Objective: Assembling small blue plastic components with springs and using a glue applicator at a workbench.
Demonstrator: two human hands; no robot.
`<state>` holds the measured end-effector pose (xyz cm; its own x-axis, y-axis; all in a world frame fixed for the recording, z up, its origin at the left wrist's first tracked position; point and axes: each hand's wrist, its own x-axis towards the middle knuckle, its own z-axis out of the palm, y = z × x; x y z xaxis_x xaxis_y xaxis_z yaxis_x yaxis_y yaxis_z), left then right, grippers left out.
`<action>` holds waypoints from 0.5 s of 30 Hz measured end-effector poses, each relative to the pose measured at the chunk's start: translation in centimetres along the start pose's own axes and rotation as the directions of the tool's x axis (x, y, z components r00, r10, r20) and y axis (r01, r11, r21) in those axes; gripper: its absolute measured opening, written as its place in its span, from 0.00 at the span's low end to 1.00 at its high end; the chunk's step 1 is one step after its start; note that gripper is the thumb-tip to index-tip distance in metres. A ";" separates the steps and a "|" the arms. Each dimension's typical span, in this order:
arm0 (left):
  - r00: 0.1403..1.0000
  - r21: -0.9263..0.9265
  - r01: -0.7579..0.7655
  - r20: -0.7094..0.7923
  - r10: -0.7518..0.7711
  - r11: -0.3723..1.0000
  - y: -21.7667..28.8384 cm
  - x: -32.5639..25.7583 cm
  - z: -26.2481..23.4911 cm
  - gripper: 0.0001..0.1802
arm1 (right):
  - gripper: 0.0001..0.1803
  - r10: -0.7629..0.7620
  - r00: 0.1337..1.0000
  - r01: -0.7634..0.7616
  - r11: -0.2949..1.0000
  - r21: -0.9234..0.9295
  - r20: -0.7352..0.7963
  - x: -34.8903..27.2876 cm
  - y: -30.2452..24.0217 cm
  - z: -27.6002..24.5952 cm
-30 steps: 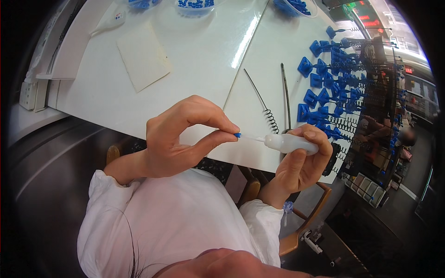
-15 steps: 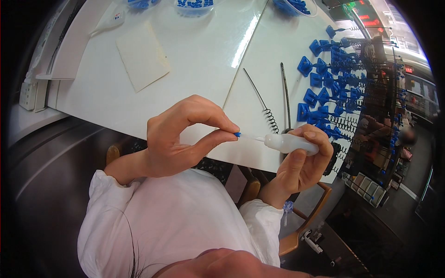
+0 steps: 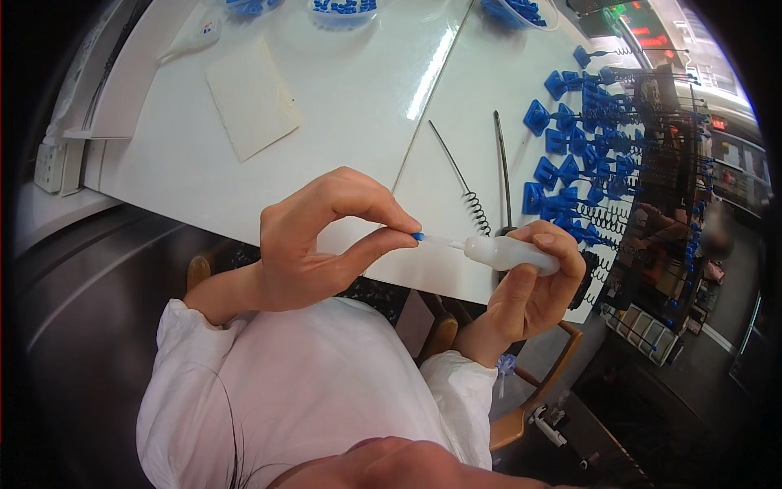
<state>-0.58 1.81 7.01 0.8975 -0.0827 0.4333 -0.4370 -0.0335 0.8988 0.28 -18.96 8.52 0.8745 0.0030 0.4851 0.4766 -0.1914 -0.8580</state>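
Note:
Between the thumb and forefinger of my left hand (image 3: 326,236) is a small blue plastic piece (image 3: 419,236), mostly hidden by the fingertips. My right hand (image 3: 533,289) grips a small white squeeze bottle (image 3: 509,253), lying level with its thin clear nozzle (image 3: 444,242) pointing left. The nozzle tip meets the blue piece or is right beside it; which of these I cannot tell. Just beyond the bottle, on the table, lies a thin black rod with a coiled spring end (image 3: 475,213). A straight dark rod (image 3: 502,171) lies to the right of it.
Many blue square-based parts with black springs (image 3: 570,155) line the table's right edge. At the far side stand clear tubs of small blue pieces (image 3: 344,8) and another tub (image 3: 520,12). A cream paper sheet (image 3: 252,98) and a second white bottle (image 3: 199,37) lie far left.
Almost nothing differs. Both hands keep their hold, with the nozzle and the blue piece staying together.

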 end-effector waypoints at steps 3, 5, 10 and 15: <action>1.000 -0.005 -0.002 -0.009 0.002 1.000 -0.1 0.0 0.0 0.19 | 0.14 -0.002 1.000 0.003 1.000 -0.019 0.003 0.1 -0.1 0.0; 1.000 0.009 -0.006 0.011 0.006 1.000 -0.1 0.1 0.0 0.19 | 0.14 -0.005 1.000 0.005 1.000 -0.025 0.005 0.1 0.1 0.0; 0.984 -0.240 0.173 0.007 -0.177 0.955 -0.6 -0.3 0.3 0.18 | 0.15 0.288 0.957 -0.281 0.909 0.307 0.022 -0.3 0.3 0.4; 0.932 -0.496 0.325 0.023 -0.363 0.805 -1.5 -0.6 0.6 0.15 | 0.16 0.346 0.938 -0.307 0.793 0.526 0.027 0.5 1.5 0.6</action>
<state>-0.47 1.36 5.39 0.9932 -0.0877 0.0762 -0.0299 0.4404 0.8973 1.49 -18.61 7.37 0.9874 -0.0374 0.1537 0.1567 0.3631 -0.9185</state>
